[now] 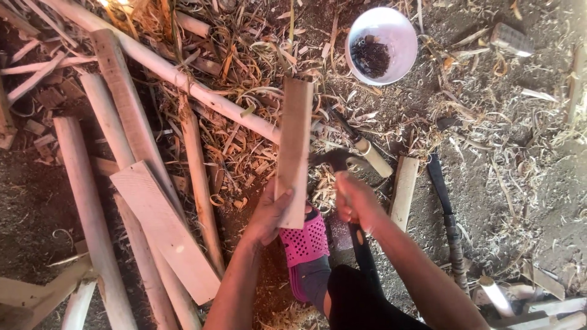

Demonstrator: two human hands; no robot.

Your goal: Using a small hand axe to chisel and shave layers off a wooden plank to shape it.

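- Head view: a flat wooden board point(294, 150) is held upright over the dirt floor point(501, 201) by the left hand point(267, 214), above a pink sandal point(304, 239).
- Its lower edge is pinched between thumb and curled fingers point(282, 205).
- The right hand point(356, 201) is closed around a hammer point(337, 160), just right of the board.
- For a clean blow, the board is best kept steady and the fingers low, away from the hammer head.

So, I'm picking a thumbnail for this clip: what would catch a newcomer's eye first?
Likely the bright pink sandal at bottom centre, under the flat wooden slat that the left hand holds upright. Next, the white bowl of dark bits at the top, and the right hand gripping a hammer over shavings-strewn ground.
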